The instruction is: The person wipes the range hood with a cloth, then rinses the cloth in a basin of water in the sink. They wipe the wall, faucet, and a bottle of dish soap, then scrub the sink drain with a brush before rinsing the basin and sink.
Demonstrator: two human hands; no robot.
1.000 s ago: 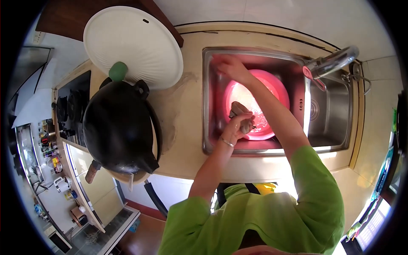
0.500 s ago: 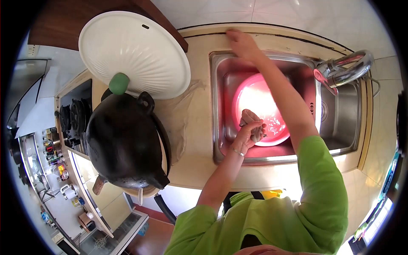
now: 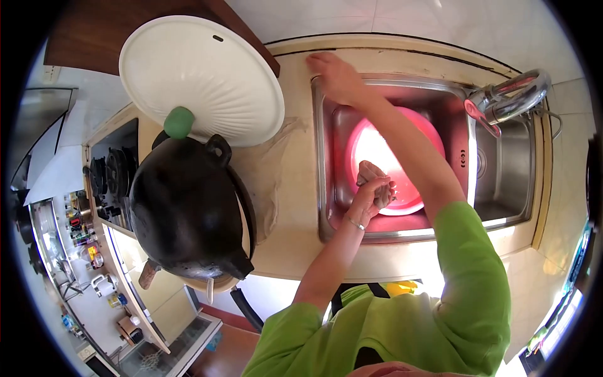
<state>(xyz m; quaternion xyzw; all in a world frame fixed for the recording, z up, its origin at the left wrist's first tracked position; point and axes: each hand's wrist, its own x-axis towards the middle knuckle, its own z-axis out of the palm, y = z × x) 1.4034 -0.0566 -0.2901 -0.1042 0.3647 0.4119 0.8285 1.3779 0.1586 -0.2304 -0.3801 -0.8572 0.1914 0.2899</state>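
Observation:
My left hand (image 3: 372, 190), with a bracelet at the wrist, is closed around a crumpled greyish cloth (image 3: 370, 170). It is held above the near-left part of a pink basin (image 3: 433, 134) in the steel sink. Water glints brightly inside the basin. My right hand (image 3: 338, 78) reaches across to the far left corner of the sink, at the counter's back ledge (image 3: 370, 60). Its fingers point left and are smeared by motion, so whether they hold anything is not visible.
Left of the sink stands a big black wok (image 3: 182, 201), bottom side out. Behind it leans a cream lid (image 3: 201, 75) with a green knob (image 3: 179, 122). A chrome faucet (image 3: 518, 97) rises at the right, by the smaller sink bowl (image 3: 502, 169). Thin crumpled plastic (image 3: 276, 169) lies on the counter.
My right hand has moved left along the back ledge to the sink's corner. My left hand stays nearly in place with the cloth.

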